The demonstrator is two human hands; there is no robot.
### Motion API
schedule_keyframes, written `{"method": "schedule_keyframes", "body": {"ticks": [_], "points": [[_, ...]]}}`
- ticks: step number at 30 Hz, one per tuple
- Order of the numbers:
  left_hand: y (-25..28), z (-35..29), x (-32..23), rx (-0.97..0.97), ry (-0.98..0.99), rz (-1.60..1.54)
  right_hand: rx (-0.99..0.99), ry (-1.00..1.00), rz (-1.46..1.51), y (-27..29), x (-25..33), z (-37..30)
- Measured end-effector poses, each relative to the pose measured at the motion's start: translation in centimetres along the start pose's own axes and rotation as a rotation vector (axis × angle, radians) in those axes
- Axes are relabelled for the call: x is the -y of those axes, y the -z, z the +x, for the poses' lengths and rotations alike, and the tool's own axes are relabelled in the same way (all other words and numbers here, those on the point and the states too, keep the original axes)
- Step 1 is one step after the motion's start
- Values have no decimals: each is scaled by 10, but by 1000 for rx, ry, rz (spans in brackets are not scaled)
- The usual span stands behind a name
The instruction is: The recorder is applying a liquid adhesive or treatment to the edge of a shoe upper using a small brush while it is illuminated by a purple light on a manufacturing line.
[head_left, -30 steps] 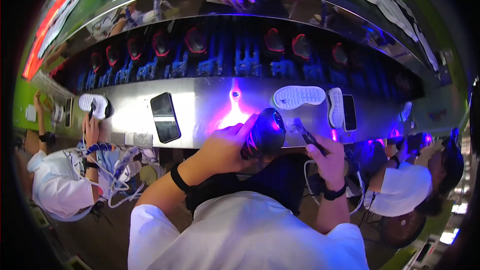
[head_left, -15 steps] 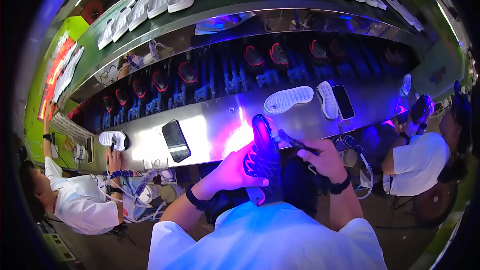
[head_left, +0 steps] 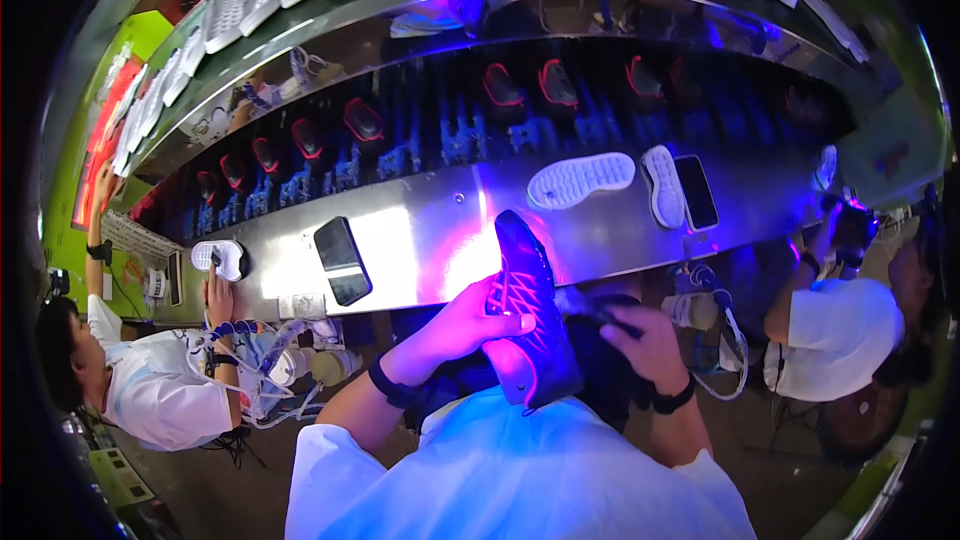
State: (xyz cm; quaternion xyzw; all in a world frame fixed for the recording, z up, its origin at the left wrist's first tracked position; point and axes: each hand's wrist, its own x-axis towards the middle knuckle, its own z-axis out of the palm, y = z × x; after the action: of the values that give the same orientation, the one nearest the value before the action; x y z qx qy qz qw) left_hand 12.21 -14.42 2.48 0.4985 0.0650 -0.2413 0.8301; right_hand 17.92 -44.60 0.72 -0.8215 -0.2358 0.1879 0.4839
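— Grips what with the left hand point(head_left: 455, 328)?

— Clasps a dark laced shoe point(head_left: 545, 340), wrapping partway around its side, with the thumb laid across the front and most of the fingers hidden.

— Holds it where?

— Holds it at five o'clock from the middle of the view, just beside the near edge of a metal bench point(head_left: 420, 270), aiming the toe toward twelve under pink and violet light.

— And carries what in the right hand point(head_left: 648, 345)?

— Curls half-closed around a brush-like tool point(head_left: 608, 306), dark-handled and blurred, close to the shoe at three o'clock; cannot tell touching from apart.

— Shows what on the bench?

— Shows, reckoned from the shoe, a white sole point(head_left: 580, 181) between twelve and one, another white sole point(head_left: 663, 187) between one and two, a dark phone point(head_left: 699, 192) at two and a second phone point(head_left: 343, 262) between nine and ten.

— Includes anyone nearby?

— Includes a co-worker point(head_left: 165, 390) between eight and nine, and another co-worker point(head_left: 840, 330) at three.
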Motion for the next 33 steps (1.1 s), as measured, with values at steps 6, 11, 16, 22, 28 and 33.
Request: {"method": "schedule_keyframes", "body": {"ticks": [6,11,16,22,28,33], "points": [[7,1,5,-31,29,-36,-8,-35,139,-5,7,33],[35,-10,8,-171,-77,-14,280,-196,227,10,9,2],[42,-14,7,-214,-124,-37,225,-410,180,11,38,5],[43,-23,11,-297,-133,-116,266,-183,50,24,47,8],[33,-25,10,-395,-149,-151,153,-96,-87,21,53,-5],[32,-28,21,-296,32,-428,84,19,-113,22,57,2]]}}
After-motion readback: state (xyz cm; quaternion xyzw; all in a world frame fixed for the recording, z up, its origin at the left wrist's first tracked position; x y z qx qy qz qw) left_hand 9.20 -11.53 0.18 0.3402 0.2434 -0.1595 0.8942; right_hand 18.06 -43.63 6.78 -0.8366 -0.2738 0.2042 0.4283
